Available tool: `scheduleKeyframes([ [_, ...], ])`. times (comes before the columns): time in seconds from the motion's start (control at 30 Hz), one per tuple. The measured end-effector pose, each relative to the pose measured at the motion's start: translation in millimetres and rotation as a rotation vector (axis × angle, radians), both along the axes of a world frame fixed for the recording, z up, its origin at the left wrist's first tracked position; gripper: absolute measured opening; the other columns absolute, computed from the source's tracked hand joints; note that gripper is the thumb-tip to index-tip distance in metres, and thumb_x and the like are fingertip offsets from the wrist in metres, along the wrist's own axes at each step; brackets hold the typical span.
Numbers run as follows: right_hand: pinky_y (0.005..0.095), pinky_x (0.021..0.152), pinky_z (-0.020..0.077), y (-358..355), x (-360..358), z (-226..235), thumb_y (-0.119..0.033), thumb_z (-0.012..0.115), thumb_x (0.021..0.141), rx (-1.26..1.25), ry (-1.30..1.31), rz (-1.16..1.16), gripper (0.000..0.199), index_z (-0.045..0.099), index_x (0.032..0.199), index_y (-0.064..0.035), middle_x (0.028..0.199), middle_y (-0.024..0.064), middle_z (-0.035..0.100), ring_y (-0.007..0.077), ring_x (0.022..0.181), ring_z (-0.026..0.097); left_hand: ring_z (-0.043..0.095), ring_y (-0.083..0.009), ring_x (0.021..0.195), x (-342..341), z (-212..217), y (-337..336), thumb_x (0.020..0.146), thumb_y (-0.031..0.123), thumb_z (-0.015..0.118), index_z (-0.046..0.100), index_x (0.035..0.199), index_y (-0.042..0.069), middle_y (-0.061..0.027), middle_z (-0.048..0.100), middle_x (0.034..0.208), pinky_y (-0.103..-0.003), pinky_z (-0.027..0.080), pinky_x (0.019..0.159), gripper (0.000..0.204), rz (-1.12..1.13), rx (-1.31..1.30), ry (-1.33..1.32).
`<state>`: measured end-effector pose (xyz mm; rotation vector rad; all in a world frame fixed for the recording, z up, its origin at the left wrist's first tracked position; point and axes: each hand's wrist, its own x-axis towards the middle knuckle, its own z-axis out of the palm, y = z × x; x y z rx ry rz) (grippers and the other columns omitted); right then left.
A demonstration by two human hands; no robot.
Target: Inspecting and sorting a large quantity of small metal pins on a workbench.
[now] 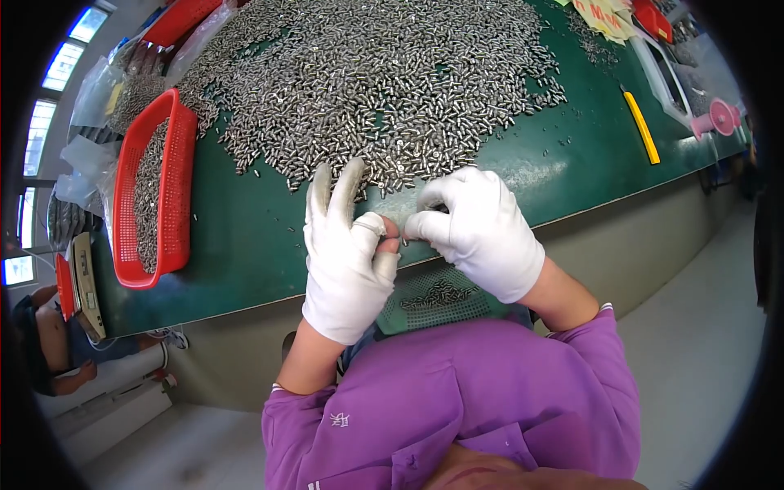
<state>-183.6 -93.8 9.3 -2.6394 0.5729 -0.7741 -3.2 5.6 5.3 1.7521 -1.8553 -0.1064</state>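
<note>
Pin (pixel 405 242) held by the right hand (pixel 480 233) points lengthwise roughly bodyward.

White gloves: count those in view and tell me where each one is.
2: one glove on the left hand, its thumb tip showing bare, and a second glove on the right hand. Others could be hidden.

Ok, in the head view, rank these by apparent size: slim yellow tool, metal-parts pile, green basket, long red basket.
1. Metal-parts pile
2. Long red basket
3. Green basket, by its visible part only
4. Slim yellow tool
</note>
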Motion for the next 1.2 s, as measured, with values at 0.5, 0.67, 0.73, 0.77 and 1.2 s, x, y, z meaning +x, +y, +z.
scheduleKeyframes([
  [0.5, 0.0403, 0.078, 0.0485, 8.1, 14.7, 1.3, -0.014, 0.077, 0.076, -0.037, 0.085, -0.194, 0.021, 0.072, 0.095, -0.0184, 0.096, -0.0008, 0.066, 0.0264, 0.090, 0.062, 0.035, -0.0558, 0.141, 0.9, -0.1, 1.1, 0.078, 0.010, 0.075, 0.060, 0.091, 0.007, -0.0230, 0.043, 0.154, -0.061, 0.036, 0.111, 0.020, 0.014, 0.025, -0.009],
  [0.67, 0.0390, 0.077, 0.0484, 3.1, 14.8, 3.6, -0.012, 0.076, 0.077, -0.080, 0.054, -0.265, 0.019, 0.074, 0.094, -0.0191, 0.095, -0.0004, 0.065, 0.0259, 0.088, 0.062, 0.036, -0.0550, 0.140, 4.4, -3.8, 3.3, 0.080, 0.008, 0.072, 0.061, 0.093, 0.006, -0.0234, 0.043, 0.154, -0.060, 0.037, 0.111, 0.018, 0.038, 0.010, -0.001],
  [0.73, 0.0393, 0.075, 0.0491, -0.6, 17.7, 3.1, -0.013, 0.071, 0.078, -0.123, 0.011, -0.260, 0.014, 0.071, 0.091, -0.0166, 0.092, 0.0015, 0.063, 0.0260, 0.087, 0.061, 0.036, -0.0548, 0.141, 5.1, -4.4, 4.2, 0.080, 0.007, 0.072, 0.061, 0.094, 0.006, -0.0236, 0.043, 0.155, -0.060, 0.037, 0.111, 0.018, 0.038, 0.008, 0.002],
  [0.77, 0.0396, 0.073, 0.0498, -2.1, 19.9, 3.2, -0.014, 0.066, 0.079, -0.166, -0.033, -0.255, 0.009, 0.068, 0.088, -0.0141, 0.089, 0.0034, 0.061, 0.0260, 0.086, 0.061, 0.036, -0.0546, 0.141, 5.3, -4.1, 4.7, 0.080, 0.007, 0.071, 0.062, 0.096, 0.006, -0.0237, 0.043, 0.155, -0.060, 0.037, 0.111, 0.018, 0.039, 0.007, 0.003],
  [1.2, 0.0411, 0.077, 0.0493, -2.5, 33.8, 7.4, -0.016, 0.070, 0.079, -0.134, 0.146, -0.177, 0.013, 0.071, 0.092, -0.0186, 0.095, 0.0015, 0.064, 0.0272, 0.089, 0.061, 0.038, -0.0563, 0.139, 4.5, -7.6, 3.8, 0.076, 0.005, 0.073, 0.057, 0.096, 0.008, -0.0244, 0.044, 0.154, -0.061, 0.037, 0.110, 0.026, 0.073, -0.024, -0.001],
])
